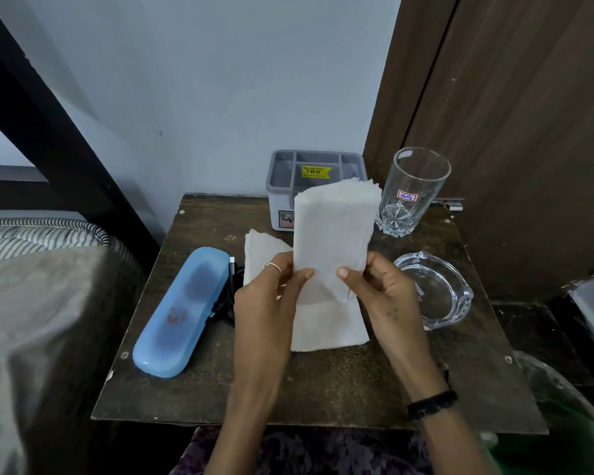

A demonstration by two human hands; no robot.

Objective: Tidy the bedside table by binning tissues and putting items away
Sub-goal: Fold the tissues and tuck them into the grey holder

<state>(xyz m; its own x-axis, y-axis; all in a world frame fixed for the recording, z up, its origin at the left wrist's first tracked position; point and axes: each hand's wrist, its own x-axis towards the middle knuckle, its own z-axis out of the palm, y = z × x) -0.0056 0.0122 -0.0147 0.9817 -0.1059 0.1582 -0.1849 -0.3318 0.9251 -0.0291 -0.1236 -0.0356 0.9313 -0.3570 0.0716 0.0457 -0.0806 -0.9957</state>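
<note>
Both hands hold one white tissue [335,234] upright above the dark wooden bedside table [323,382]. My left hand [271,296] pinches its lower left edge and my right hand [381,293] pinches its lower right edge. Another tissue [326,327] lies flat on the table under the hands, and one more tissue [261,250] shows behind my left hand. A light blue case [182,310] lies at the table's left, with a black cable [228,296] beside it.
A grey organiser box [278,186] with compartments stands at the back. An empty drinking glass [412,193] stands at the back right, a glass ashtray [436,289] at the right. A bed [42,303] lies left; a green-lined bin [563,423] sits lower right.
</note>
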